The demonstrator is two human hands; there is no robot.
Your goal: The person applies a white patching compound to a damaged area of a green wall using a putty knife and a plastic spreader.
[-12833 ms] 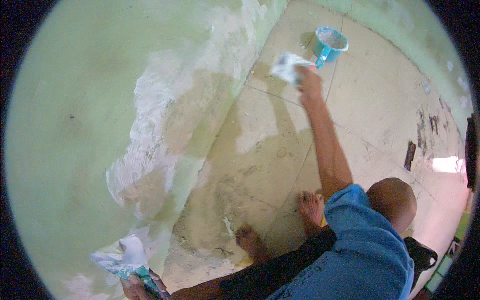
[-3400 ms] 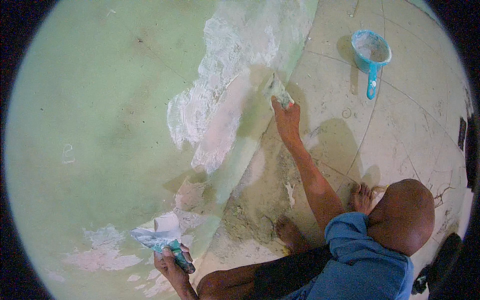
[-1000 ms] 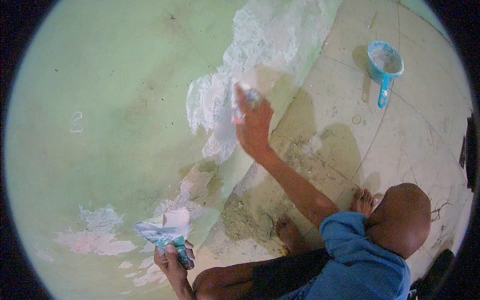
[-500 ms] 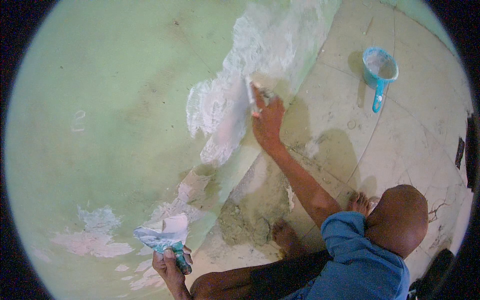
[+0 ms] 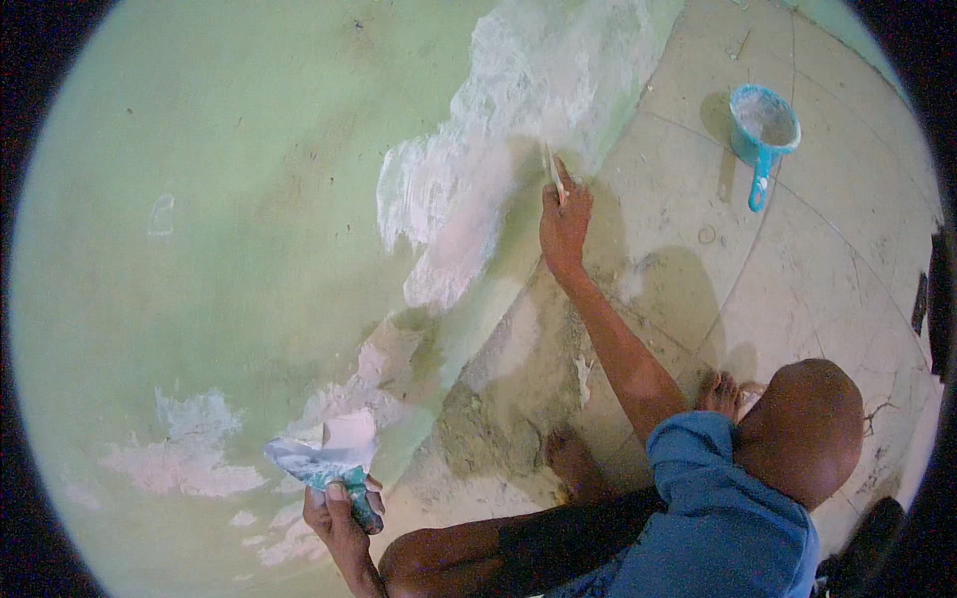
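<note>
My left hand (image 5: 341, 528), low on the left, is closed round the handle of a wide putty knife (image 5: 299, 461). A pinkish-white lump of putty (image 5: 351, 433) sits on its blade. Farther up, my right hand (image 5: 565, 234) grips a thin flat scraper (image 5: 551, 169), seen nearly edge-on. The scraper's tip is beside the lower right edge of a large white putty patch (image 5: 498, 130) on the green wall (image 5: 249, 279); whether it touches cannot be told.
A blue dipper (image 5: 763, 159) with whitish putty inside stands on the tiled floor (image 5: 827, 259) at the upper right. Smaller putty patches (image 5: 184, 458) mark the wall at lower left. Rough grey rubble (image 5: 488, 429) lies along the wall's foot, near my bare feet (image 5: 720, 394).
My right hand has moved right and slightly down with the scraper, off the middle of the patch toward its edge. My left hand keeps the putty knife in almost the same place.
</note>
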